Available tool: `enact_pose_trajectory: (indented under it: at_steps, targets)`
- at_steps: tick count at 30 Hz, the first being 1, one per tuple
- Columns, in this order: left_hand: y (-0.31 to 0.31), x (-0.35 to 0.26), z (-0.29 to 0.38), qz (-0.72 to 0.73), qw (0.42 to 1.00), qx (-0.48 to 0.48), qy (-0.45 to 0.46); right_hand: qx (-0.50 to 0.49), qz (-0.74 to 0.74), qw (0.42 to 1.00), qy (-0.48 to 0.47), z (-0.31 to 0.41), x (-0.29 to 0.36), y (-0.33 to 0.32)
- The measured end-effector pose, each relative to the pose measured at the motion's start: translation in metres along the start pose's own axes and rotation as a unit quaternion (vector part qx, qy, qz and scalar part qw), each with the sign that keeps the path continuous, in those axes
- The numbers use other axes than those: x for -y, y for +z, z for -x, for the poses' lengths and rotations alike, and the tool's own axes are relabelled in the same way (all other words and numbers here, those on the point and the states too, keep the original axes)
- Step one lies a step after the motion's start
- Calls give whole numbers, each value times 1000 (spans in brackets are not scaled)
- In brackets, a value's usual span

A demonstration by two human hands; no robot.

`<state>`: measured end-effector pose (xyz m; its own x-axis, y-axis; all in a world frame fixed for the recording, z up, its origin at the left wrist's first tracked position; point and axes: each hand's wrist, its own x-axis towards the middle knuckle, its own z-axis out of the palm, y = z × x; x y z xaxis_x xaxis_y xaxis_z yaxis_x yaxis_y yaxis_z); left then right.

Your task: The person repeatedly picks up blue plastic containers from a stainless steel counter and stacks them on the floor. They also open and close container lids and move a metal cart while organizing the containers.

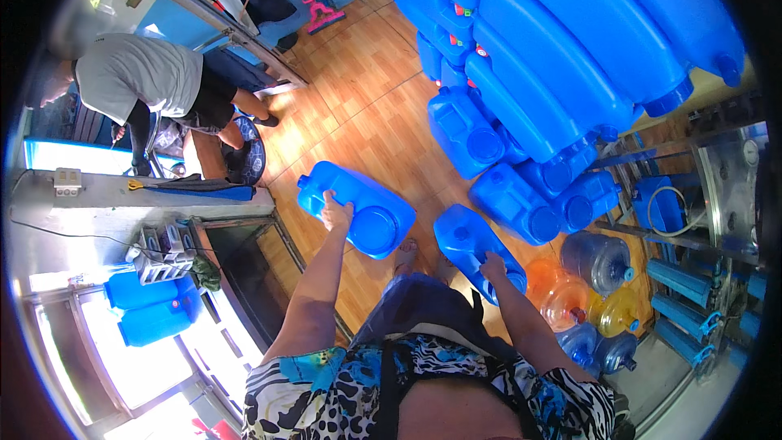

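My left hand grips the handle of a blue plastic water container with a large round cap. It is out in front of my left leg, above the wood-patterned floor; whether it touches the floor I cannot tell. A second blue water jug is at my right side, and my right hand is closed around its handle. Both containers are opaque, so their contents are hidden. My feet show partly between the two.
Stacked blue containers rise at the right, with more blue jugs at their foot. Round clear bottles and a metal rack stand near my right. At left, another person bends by a doorway. A pink-handled squeegee stands beyond.
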<state>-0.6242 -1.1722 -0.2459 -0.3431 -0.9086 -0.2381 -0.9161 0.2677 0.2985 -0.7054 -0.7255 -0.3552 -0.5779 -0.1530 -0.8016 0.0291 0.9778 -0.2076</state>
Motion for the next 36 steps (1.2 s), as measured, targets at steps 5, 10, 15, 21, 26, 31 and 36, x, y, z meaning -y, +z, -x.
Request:
enact_pose_trajectory:
  at_steps: [5,10,15,21,26,31,36]
  targets:
    - [80,-35,-4,3,997,30,-75,-70,-28,997,-23,-47,-44,36]
    - [149,-86,-10,-13,996,83,-30,-104,25,994,-26,-71,-60,41]
    - [213,-128,-22,22,989,145,-33,-64,24,997,35,-81,-66,33]
    - [259,-165,-22,96,982,165,-11,-117,13,993,26,-95,-76,40]
    - [269,-176,-31,138,958,249,39,-102,24,993,55,-75,-64,40]
    - [196,-208,-101,119,963,237,49,-258,13,966,19,-27,-53,39]
    - [73,-217,-150,160,958,238,-8,-241,-52,969,0,5,-60,35]
